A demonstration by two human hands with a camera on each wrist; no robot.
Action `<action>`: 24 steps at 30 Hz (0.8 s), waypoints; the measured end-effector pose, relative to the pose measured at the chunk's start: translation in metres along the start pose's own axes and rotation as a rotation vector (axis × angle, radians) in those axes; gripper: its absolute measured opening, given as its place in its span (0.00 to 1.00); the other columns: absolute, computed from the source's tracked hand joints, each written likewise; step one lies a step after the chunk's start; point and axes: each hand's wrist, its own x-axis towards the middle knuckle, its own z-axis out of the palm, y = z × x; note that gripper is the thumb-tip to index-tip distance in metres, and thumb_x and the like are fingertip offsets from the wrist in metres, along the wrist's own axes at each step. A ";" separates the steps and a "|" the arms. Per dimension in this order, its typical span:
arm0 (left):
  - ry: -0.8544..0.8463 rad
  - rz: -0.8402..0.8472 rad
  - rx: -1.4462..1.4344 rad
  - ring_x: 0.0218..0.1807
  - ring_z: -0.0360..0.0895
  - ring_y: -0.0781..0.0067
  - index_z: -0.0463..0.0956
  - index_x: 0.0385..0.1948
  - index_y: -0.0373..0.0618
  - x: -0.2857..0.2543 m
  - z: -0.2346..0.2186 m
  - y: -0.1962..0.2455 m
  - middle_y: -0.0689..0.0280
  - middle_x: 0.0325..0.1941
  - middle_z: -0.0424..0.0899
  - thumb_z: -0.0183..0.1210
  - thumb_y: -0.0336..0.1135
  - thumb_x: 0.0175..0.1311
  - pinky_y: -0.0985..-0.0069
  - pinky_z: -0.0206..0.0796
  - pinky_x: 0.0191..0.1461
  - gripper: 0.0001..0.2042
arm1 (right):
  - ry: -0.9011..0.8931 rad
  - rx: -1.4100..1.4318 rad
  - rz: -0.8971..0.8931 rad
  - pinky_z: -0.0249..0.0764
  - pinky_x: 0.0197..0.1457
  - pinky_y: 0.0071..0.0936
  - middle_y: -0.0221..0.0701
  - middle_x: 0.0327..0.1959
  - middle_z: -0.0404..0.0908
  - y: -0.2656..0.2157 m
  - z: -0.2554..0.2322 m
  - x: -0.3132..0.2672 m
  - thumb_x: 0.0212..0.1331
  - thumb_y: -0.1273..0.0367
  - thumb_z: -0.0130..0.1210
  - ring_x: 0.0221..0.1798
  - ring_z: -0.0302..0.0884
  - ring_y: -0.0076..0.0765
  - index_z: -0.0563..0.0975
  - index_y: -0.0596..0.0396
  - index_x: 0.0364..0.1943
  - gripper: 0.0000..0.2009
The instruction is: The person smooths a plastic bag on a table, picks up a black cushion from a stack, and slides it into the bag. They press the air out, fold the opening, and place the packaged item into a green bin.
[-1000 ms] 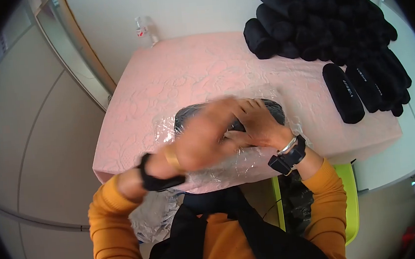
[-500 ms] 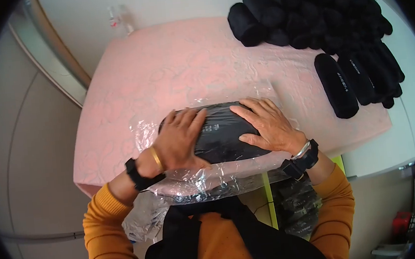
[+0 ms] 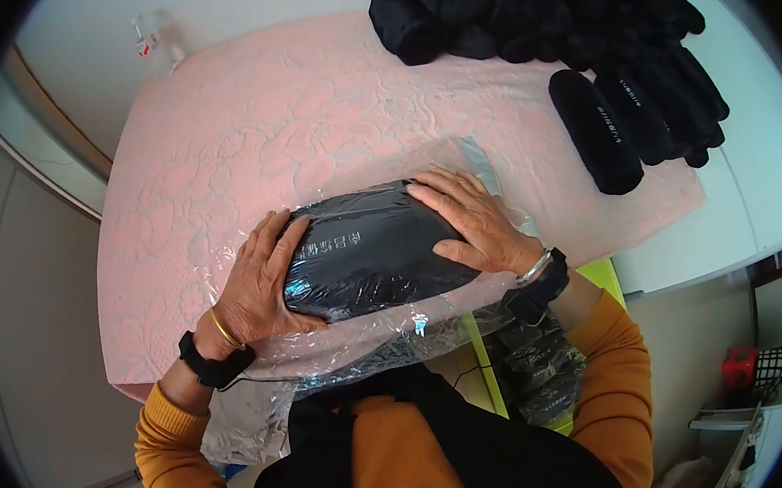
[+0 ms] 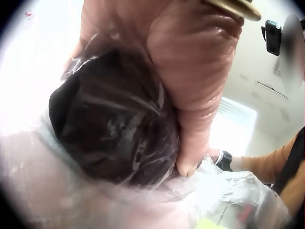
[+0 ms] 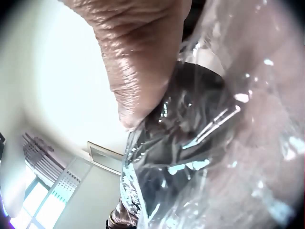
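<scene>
Apparently, left hand (image 3: 260, 283) and right hand (image 3: 478, 227) grip the bundle (image 3: 378, 259) through clear plastic (image 3: 372, 343); black rolls (image 3: 529, 9) lie beyond.

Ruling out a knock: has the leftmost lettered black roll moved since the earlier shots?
No; the roll sits the same relative to the right corner of the pink cover.

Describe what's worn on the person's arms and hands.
Both hands, left and right, are bare. Mustard-orange sleeves, ribbed at the cuff. Left wrist: gold-coloured bangle, black strap. Right wrist: silver-coloured bangle, black strap with a boxy unit.
</scene>
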 end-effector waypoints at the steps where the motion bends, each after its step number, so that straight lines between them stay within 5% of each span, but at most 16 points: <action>1: -0.004 0.002 0.006 0.69 0.54 0.41 0.52 0.68 0.45 -0.001 -0.001 0.001 0.46 0.67 0.57 0.77 0.53 0.23 0.55 0.49 0.72 0.61 | 0.016 0.024 0.007 0.42 0.74 0.52 0.43 0.69 0.57 0.001 -0.001 -0.004 0.62 0.39 0.38 0.73 0.49 0.51 0.59 0.52 0.68 0.38; 6: -0.036 0.018 0.037 0.69 0.55 0.42 0.53 0.67 0.44 -0.001 -0.009 0.009 0.46 0.67 0.57 0.79 0.47 0.21 0.57 0.52 0.71 0.60 | 0.032 -0.042 0.108 0.40 0.74 0.54 0.44 0.70 0.55 -0.001 -0.015 -0.021 0.62 0.43 0.43 0.75 0.46 0.52 0.58 0.58 0.68 0.38; 9: -0.039 -0.002 0.018 0.69 0.56 0.43 0.53 0.67 0.44 -0.002 -0.011 0.011 0.47 0.66 0.58 0.79 0.43 0.19 0.57 0.54 0.70 0.60 | 0.062 -0.383 0.196 0.38 0.75 0.55 0.47 0.71 0.53 -0.005 -0.032 -0.024 0.60 0.47 0.49 0.76 0.43 0.53 0.57 0.63 0.67 0.39; 12: -0.010 0.038 0.036 0.69 0.56 0.43 0.53 0.67 0.43 -0.004 -0.012 0.010 0.47 0.66 0.58 0.79 0.44 0.19 0.57 0.54 0.70 0.61 | 0.133 -0.321 0.139 0.38 0.75 0.54 0.50 0.71 0.53 -0.047 -0.048 0.000 0.57 0.47 0.52 0.76 0.42 0.54 0.57 0.65 0.66 0.41; 18: -0.102 0.014 0.179 0.70 0.54 0.43 0.50 0.68 0.42 0.004 -0.026 0.031 0.46 0.68 0.57 0.79 0.46 0.22 0.55 0.49 0.72 0.62 | 0.026 -0.168 -0.003 0.40 0.73 0.57 0.52 0.68 0.55 -0.071 0.009 0.028 0.52 0.44 0.55 0.74 0.46 0.56 0.59 0.67 0.65 0.44; 21: -0.122 -0.016 0.518 0.72 0.51 0.42 0.48 0.69 0.42 0.012 -0.035 0.072 0.45 0.70 0.54 0.77 0.49 0.25 0.53 0.43 0.73 0.62 | 0.055 -0.147 -0.014 0.41 0.73 0.57 0.53 0.67 0.57 -0.073 0.012 0.031 0.52 0.44 0.55 0.73 0.48 0.56 0.59 0.67 0.64 0.45; 24: -0.067 0.172 0.209 0.73 0.49 0.42 0.48 0.70 0.43 0.044 -0.018 0.099 0.46 0.72 0.52 0.77 0.52 0.26 0.46 0.41 0.73 0.62 | 0.019 -0.123 -0.002 0.42 0.72 0.57 0.53 0.67 0.57 -0.079 0.012 0.034 0.50 0.44 0.56 0.72 0.50 0.56 0.59 0.66 0.64 0.45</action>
